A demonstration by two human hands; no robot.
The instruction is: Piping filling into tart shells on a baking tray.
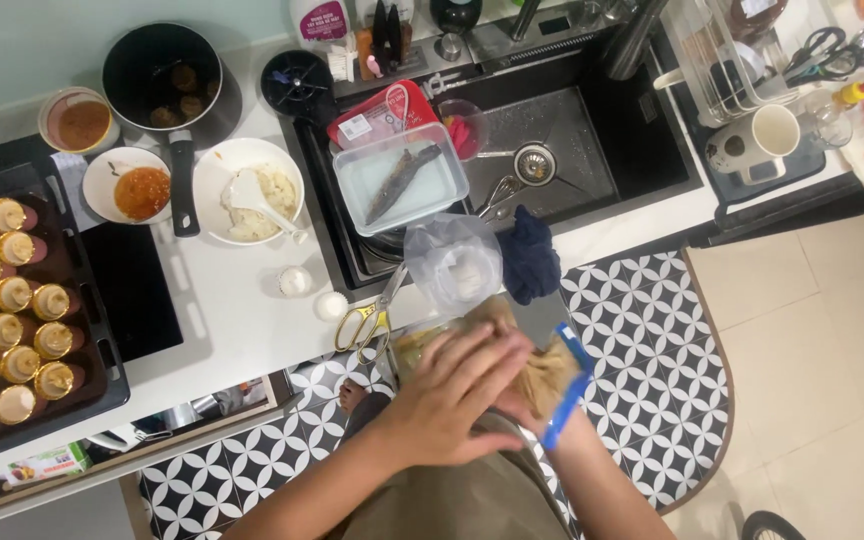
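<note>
Seen from above at a kitchen bench (242,320), a person presses a clear plastic bag (552,375) with a blue zip strip between both hands at about 6 o'clock in the view, just off the bench edge and above the patterned floor mat (652,330). The left hand (457,395) lies flat and spread on top of the bag, fingers pointing toward 2 o'clock; the right hand (522,410) sits underneath, mostly hidden, so its spread cannot be told, though it appears to cup the bag from below. The bag holds something tan and fibrous, its kind unclear. It looks light, soft and slippery in its film, likely best gripped along the stiffer blue strip or cradled underneath. At 11 o'clock from the hands lie yellow-handled scissors (364,322); at 12 o'clock sits a crumpled clear bag (452,262) beside a dark blue cloth (532,258). Farther up, a clear tub with a fish (399,180) rests over the sink (552,150). A tray of filled cups (12,330) stands at 9 o'clock.
</note>
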